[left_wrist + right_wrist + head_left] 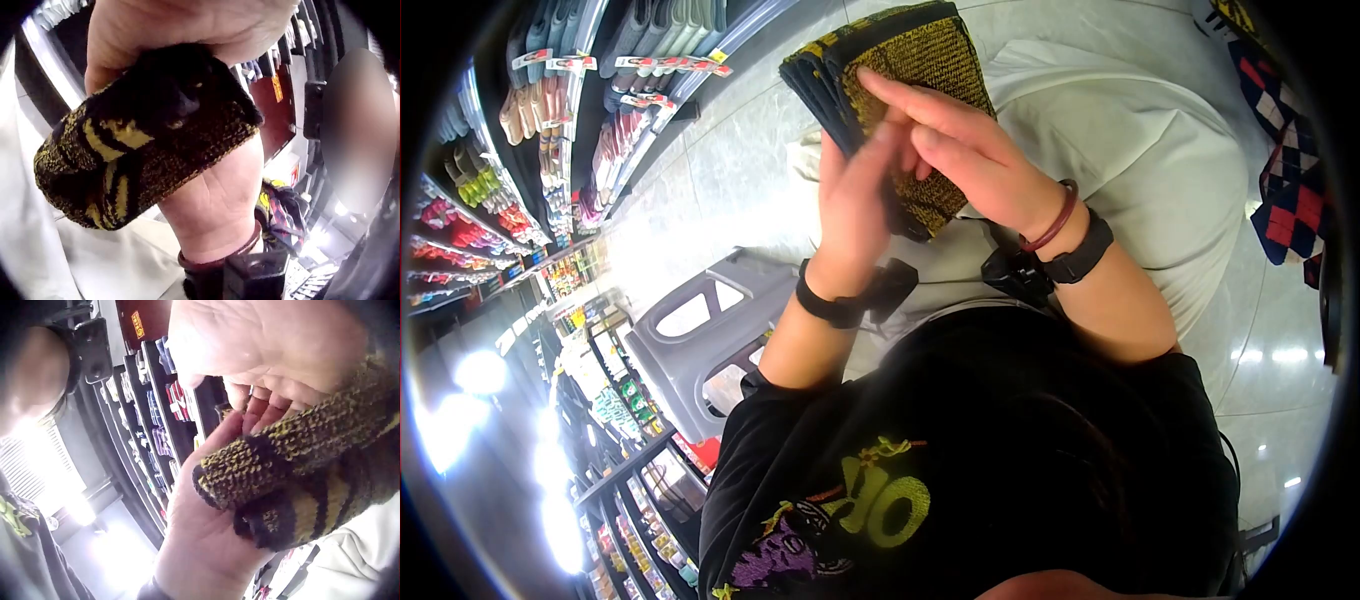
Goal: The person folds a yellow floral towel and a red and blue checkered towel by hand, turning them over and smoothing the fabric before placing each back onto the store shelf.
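- Grip: the left hand (855,200) stands upright with straight fingers and its palm against one side of the stack (920,60). The right hand (965,150) lays straight fingers across the opposite, yellow-flecked face. Neither hand closes round the stack, which is sandwiched between two flat palms.
- Position: the stack, folded black-and-yellow knit pieces, is held in the air in front of the chest. It is above the white bag (1140,140) on the floor (730,170) and touches neither.
- Handling, as a judgement: the layers look loose and could fan out at the free upper corner. Even pressure from both palms would hold them square, as would fingers spread wide across the face. Supporting the lower edge on the heel of the left hand would stop pieces slipping downward. Squeezing only at the wrist end would probably let the far end splay.
- Surroundings: a grey stool (700,340) stands left of the arms, and stocked shelves (550,120) lie beyond it. A plaid item (1290,200) lies at the right edge.
- Hidden or unclear: both thumbs are covered, so it is uncertain whether either one hooks an edge. The number of pieces cannot be made out. The wrist views show only one end of the stack, close and partly blurred. Glare washes out the lower left shelving.
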### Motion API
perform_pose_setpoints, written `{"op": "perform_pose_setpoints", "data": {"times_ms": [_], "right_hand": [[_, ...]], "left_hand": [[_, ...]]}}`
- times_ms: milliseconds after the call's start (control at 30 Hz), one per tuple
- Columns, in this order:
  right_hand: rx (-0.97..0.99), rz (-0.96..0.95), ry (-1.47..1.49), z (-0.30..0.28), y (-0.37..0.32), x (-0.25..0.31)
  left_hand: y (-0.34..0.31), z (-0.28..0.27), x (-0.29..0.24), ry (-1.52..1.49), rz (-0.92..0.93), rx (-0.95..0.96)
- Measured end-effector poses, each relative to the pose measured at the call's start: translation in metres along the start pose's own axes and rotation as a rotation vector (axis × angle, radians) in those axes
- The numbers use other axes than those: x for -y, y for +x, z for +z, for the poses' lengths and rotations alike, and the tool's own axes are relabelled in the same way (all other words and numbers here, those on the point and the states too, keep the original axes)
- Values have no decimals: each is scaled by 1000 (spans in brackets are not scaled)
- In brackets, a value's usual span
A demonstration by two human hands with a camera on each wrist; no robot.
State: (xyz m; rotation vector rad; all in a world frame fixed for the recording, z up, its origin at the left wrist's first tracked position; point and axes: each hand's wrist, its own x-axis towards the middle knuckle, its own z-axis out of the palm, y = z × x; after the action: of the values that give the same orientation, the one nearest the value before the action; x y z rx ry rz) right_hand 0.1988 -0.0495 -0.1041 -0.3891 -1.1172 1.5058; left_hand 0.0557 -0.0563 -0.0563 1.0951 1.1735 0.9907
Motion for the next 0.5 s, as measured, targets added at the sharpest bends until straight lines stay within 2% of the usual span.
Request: {"op": "perform_pose_setpoints", "data": {"times_ms": [67, 133, 233, 333, 433, 500], "right_hand": [[-27, 29, -46, 2, 3, -1], [-101, -77, -219, 2, 5, -5], [-251, -176, -522, -4, 7, -5], [-404, -246, -841, -24, 11, -23], [-504, -206, -764, -27, 14, -19], [-371, 26, -314, -25, 13, -7]], "left_hand": [[5, -7, 1, -160, -81, -51], [6, -6, -1, -311, -112, -88], [11, -23, -2, -471, -112, -14], [7, -27, -16, -431, -107, -88], [-4, -41, -22, -388, -85, -89], [-9, -54, -24, -458, -90, -27]]}}
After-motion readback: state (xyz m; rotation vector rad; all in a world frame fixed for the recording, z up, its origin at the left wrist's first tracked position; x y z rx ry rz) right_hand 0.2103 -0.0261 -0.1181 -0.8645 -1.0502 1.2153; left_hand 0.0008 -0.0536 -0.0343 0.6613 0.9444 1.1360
